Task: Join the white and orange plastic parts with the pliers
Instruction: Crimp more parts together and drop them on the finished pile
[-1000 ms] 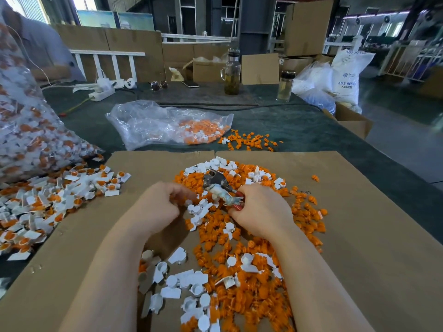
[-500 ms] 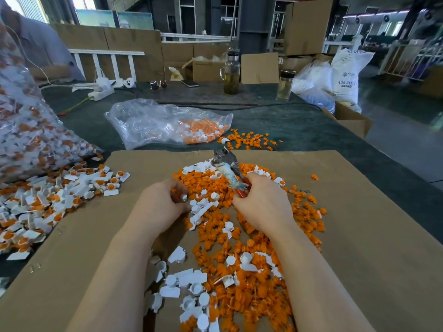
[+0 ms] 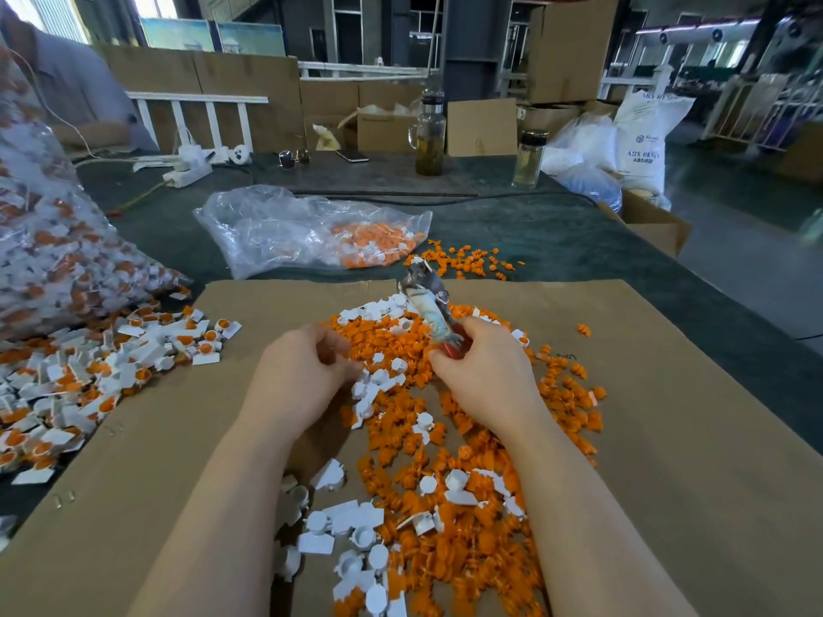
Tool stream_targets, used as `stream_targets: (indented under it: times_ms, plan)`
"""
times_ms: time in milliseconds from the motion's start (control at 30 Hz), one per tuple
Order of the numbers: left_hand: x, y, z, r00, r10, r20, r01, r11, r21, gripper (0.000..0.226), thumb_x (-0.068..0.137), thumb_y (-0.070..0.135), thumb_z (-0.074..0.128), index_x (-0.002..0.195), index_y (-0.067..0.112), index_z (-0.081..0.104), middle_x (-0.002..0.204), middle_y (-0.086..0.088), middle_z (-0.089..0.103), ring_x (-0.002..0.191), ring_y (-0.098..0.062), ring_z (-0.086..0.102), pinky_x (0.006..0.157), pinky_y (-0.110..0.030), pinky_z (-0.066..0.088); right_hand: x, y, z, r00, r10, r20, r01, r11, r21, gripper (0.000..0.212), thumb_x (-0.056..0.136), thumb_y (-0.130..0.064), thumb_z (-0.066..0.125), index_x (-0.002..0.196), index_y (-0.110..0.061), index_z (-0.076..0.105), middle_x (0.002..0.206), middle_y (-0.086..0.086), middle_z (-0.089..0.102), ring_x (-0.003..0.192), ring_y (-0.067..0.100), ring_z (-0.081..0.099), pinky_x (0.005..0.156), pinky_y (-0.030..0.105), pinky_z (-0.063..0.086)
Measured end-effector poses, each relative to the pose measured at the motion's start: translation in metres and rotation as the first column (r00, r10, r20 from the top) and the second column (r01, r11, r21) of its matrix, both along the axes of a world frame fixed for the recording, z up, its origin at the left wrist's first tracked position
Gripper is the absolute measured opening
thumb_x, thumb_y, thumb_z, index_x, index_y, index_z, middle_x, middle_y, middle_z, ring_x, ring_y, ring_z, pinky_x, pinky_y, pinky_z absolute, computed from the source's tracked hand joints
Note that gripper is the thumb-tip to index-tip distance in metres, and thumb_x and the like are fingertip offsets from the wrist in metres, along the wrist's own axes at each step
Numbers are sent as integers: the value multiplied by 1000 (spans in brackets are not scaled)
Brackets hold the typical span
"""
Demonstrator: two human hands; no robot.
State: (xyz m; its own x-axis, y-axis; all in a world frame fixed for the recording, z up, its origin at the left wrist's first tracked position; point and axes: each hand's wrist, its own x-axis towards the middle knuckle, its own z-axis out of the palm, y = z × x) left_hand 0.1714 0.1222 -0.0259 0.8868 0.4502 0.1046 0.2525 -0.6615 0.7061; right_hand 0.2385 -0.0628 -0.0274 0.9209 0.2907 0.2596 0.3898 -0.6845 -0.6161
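My right hand (image 3: 483, 371) grips the red handles of the pliers (image 3: 427, 305), whose worn metal jaws point up and away over the far edge of the pile. My left hand (image 3: 303, 376) hovers at the pile's left edge with fingers curled; what it holds, if anything, is hidden. Loose orange parts (image 3: 445, 478) and white parts (image 3: 352, 527) lie mixed in a heap on the brown cardboard (image 3: 668, 438). Joined white-and-orange pieces (image 3: 111, 371) are heaped at the left.
A clear bag with orange parts (image 3: 311, 233) lies beyond the cardboard. A large filled bag (image 3: 49, 260) stands far left. Two glass bottles (image 3: 429, 135), a phone, sunglasses and cardboard boxes sit at the table's back. A person's sleeve shows at top left.
My right hand lifted the pliers from lying low over the pile so the jaws now point up and away. My left hand stayed at the pile's left edge.
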Motion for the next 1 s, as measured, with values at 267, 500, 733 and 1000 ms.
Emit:
stream_targets:
  times_ms: [267, 500, 733, 1000]
  plan:
    - [-4, -18, 18, 977, 2, 214, 163, 641, -750, 23, 74, 20, 78, 96, 14, 75, 85, -4, 78, 78, -13, 75, 65, -18, 58, -5, -1, 8, 999, 41, -6, -37, 951, 306, 8, 87, -27, 67, 80, -24, 63, 70, -7, 61, 65, 14, 60, 57, 35, 51]
    - [-1, -31, 18, 972, -1, 233, 201, 512, -835, 21, 85, -7, 65, 100, 5, 74, 91, -18, 76, 87, -24, 75, 70, -22, 59, -10, -1, 12, 996, 90, 2, -84, 918, 388, 20, 88, -27, 68, 76, -38, 57, 69, -12, 61, 68, 13, 64, 63, 45, 59]
    - [-2, -37, 18, 963, 43, 265, 179, 632, -754, 10, 85, -4, 68, 90, 5, 67, 93, -20, 75, 93, -34, 73, 88, -41, 58, -10, -1, 11, 994, 98, 38, -105, 911, 398, 7, 89, -28, 68, 85, -29, 61, 72, -13, 61, 73, -5, 58, 57, 11, 46]
    - [-1, -42, 17, 960, 81, 269, 109, 773, -624, 14, 76, 21, 83, 81, 14, 72, 77, -4, 73, 67, -7, 65, 67, -22, 55, -9, -1, 9, 995, 87, 51, -100, 917, 385, 10, 88, -35, 67, 86, -27, 62, 69, -12, 59, 68, -5, 56, 54, 10, 43]
